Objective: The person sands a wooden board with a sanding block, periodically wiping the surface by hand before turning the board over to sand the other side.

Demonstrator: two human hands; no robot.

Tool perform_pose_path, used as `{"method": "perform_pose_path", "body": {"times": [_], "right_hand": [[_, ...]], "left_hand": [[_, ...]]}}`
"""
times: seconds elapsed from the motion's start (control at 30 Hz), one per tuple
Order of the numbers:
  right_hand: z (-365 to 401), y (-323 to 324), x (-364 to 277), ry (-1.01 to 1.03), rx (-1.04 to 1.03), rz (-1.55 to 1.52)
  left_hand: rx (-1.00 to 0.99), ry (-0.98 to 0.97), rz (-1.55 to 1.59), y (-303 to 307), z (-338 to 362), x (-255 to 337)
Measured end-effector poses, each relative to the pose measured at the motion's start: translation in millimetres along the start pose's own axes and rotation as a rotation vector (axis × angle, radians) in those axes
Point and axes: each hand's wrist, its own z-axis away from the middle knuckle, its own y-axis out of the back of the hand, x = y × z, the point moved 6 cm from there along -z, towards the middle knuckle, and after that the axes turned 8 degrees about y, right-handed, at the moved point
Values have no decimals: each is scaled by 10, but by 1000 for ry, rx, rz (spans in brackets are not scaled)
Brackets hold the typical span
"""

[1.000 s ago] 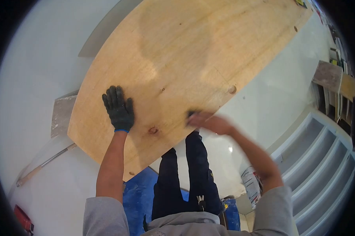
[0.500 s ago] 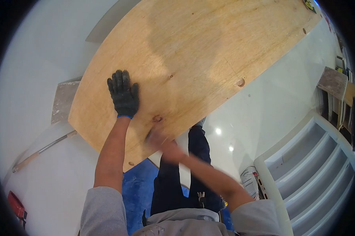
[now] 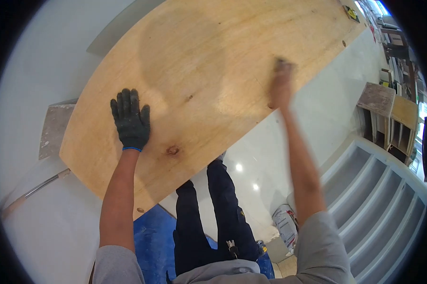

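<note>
A large plywood sheet lies in front of me, with several knots in its grain. My left hand, in a dark glove with a blue cuff, rests flat on the board's left part, fingers stretched out. Bare and smeared by motion, my right hand is over the board near its right edge. Its fingers close around a small dark piece, too blurred to name.
A white slatted unit stands at lower right, below wooden boxes. A printed bag lies on the pale floor. Blue sheeting is under the board's near corner. At left are a metal-and-wood pole and a grey board. A small yellow-black item sits at the far end.
My right hand has swept from the board's near edge out to the far right, the dark piece with it. My left hand stays flat on the wood. The view has shifted slightly right.
</note>
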Motion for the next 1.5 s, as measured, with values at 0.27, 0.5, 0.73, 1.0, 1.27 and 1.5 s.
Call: {"method": "perform_pose_path", "body": {"times": [0.27,0.5,0.73,1.0,1.27,1.5], "right_hand": [[1840,257,-3966,295,-735,-1159],[59,367,-371,-12,112,-79],[1831,14,-3894,622,-677,-476],[2064,575,-2861,248,-865,-841],[516,965,-1465,-59,-50,-232],[1241,-795,-4218,384,-290,-201]], "left_hand": [[-20,9,-43,-73,-34,-32],[26,40,55,0,-48,0],[59,53,118,0,-35,-49],[-142,-94,454,152,1419,747],[-515,956,-450,661,4087,-2299],[-193,1611,988,-32,4297,-2618]]}}
